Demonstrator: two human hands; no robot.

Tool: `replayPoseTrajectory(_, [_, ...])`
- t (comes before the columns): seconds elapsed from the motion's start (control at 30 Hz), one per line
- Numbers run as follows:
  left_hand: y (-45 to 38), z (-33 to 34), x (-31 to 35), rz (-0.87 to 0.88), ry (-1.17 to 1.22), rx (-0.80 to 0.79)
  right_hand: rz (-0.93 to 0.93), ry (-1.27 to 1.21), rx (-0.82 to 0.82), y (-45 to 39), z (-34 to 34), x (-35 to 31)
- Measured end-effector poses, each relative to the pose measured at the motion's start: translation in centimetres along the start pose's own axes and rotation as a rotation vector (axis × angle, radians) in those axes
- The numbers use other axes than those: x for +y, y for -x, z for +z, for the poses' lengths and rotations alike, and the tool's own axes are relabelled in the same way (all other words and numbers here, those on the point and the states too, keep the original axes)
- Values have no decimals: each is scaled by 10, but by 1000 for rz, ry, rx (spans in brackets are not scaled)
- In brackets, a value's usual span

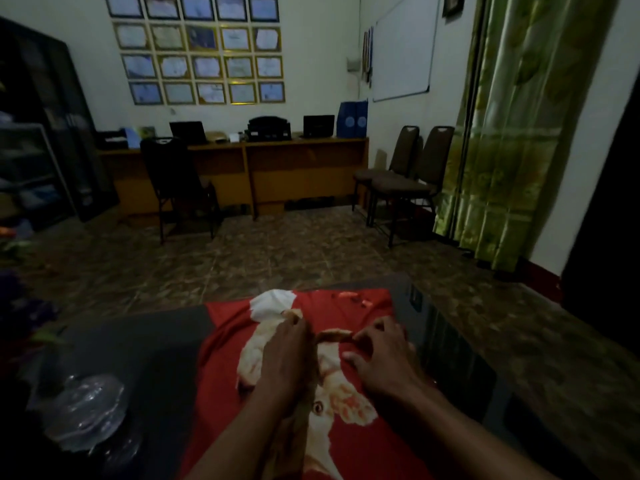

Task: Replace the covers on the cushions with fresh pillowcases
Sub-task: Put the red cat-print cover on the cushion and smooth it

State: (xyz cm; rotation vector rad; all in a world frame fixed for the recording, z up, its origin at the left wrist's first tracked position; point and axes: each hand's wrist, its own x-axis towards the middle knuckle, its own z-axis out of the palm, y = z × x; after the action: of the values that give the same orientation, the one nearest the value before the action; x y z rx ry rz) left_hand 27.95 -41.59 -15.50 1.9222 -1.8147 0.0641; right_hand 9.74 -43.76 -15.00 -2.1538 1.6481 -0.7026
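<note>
Both hands work on the red pillowcase (360, 441) lying flat on the dark worktop (145, 341): my left hand (285, 358) presses it down, my right hand (381, 362) apparently pinches a fold.

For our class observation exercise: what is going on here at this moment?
A person is working with both bare hands on a red cat-print pillowcase lying on a dark glossy table. The left hand presses down on the fabric, while the right hand pinches a raised fold of it. A crumpled clear plastic bag lies on the table to the left. Whether a cushion is inside cannot be told.
</note>
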Motion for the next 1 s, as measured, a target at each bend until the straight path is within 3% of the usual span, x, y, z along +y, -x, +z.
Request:
replayPoseTrajectory(0.13, [0,9,-11,-49,-66,-16,5,-56,63,17,26,5])
replayPoseTrajectory(0.27, [11,-1,-22,11,142,-121,45,-24,67,15,37,3])
replayPoseTrajectory(0.43, [44,-8,-56,77,184,-61,-9,-46,35,20,41,-4])
replayPoseTrajectory(0.57, [56,-7,-57,27,192,74,-60,-109,66,24,38,0])
replayPoseTrajectory(0.67, [58,-11,-48,-39,272,74,-60,-132,138,27,43,-11])
replayPoseTrajectory(0.83, [66,-27,-54,-48,390,116,-240,-12,170,37,66,-22])
replayPoseTrajectory(1.0, [96,-29,-69,-253,218,102,-259,-48,196,37,70,-15])
